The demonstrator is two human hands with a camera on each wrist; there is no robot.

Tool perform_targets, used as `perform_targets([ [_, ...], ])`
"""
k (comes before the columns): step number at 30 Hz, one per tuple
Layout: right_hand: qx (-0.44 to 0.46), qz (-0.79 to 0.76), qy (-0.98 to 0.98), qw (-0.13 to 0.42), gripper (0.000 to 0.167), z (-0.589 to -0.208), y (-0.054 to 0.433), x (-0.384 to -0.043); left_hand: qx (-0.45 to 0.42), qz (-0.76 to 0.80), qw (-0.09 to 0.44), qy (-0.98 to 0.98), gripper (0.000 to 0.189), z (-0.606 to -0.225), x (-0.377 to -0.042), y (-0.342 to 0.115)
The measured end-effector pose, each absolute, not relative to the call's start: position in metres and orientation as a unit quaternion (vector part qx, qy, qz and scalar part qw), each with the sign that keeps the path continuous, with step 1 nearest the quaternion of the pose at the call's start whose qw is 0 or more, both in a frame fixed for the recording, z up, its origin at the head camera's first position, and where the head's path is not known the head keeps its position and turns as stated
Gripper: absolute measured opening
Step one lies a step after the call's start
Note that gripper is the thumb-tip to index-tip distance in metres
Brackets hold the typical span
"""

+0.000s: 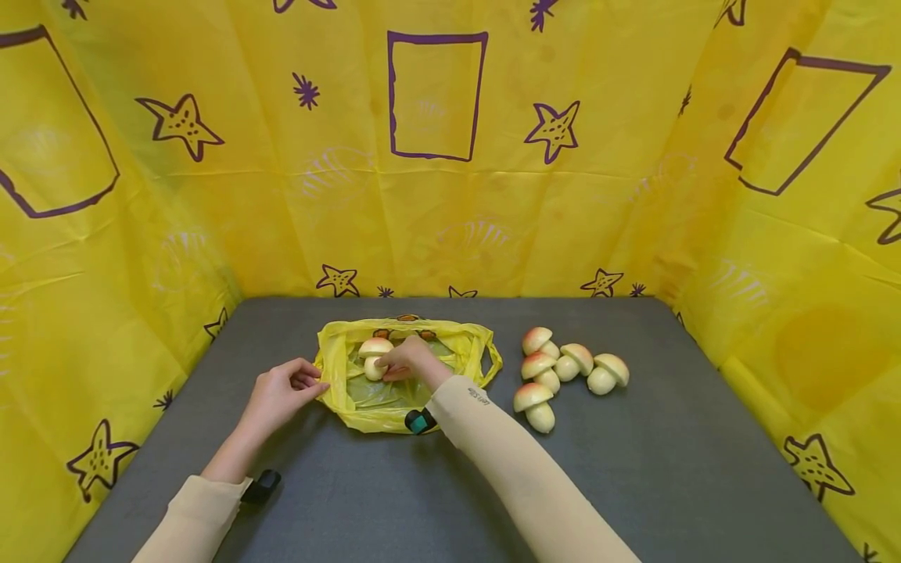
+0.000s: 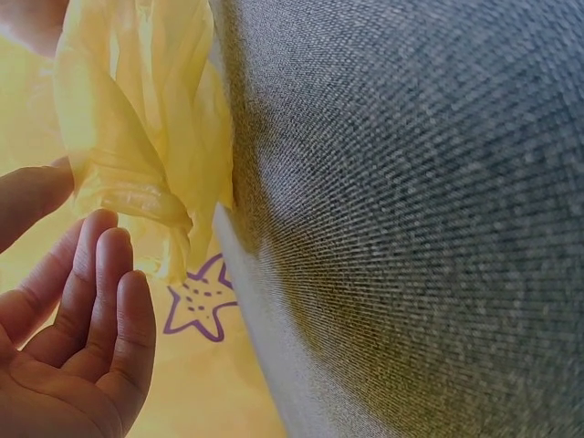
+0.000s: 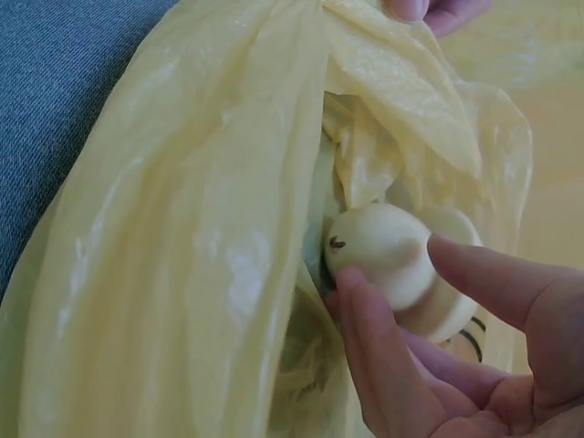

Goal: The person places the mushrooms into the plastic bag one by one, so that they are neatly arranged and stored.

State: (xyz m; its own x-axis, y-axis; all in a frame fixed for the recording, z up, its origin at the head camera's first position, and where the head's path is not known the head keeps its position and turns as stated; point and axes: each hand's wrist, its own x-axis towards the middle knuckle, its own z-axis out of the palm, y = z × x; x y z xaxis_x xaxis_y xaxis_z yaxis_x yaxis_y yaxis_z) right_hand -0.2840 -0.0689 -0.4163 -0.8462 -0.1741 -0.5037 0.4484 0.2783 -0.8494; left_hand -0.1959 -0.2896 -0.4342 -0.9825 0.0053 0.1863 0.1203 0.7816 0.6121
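A yellow plastic bag lies with its mouth spread wide on the grey table. My left hand is at the bag's left rim, pinching the thin plastic between thumb and fingertips; the left wrist view shows the bag's folded edge there. Inside the bag's mouth, my right hand grips a toy mushroom by its pale stem, cap upward in the head view. The right wrist view shows the stem's rounded end between thumb and fingers, with the cap partly hidden behind it.
Several more toy mushrooms with reddish-cream caps lie grouped on the table right of the bag. A bag handle loop sticks out at its right side. Yellow cloth walls with purple drawings stand around the table.
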Motion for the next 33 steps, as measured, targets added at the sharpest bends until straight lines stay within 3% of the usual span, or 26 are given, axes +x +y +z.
perform_targets([
  [9, 0.079, -0.574, 0.777, 0.246, 0.078, -0.41, -0.06, -0.283, -0.035, -0.323, 0.097, -0.941, 0.024, -0.435, -0.197, -0.287],
  [33, -0.05, -0.537, 0.808, 0.235, 0.05, -0.377, -0.001, -0.269, -0.029, -0.327, 0.09, -0.94, 0.03, -0.435, -0.194, -0.285],
])
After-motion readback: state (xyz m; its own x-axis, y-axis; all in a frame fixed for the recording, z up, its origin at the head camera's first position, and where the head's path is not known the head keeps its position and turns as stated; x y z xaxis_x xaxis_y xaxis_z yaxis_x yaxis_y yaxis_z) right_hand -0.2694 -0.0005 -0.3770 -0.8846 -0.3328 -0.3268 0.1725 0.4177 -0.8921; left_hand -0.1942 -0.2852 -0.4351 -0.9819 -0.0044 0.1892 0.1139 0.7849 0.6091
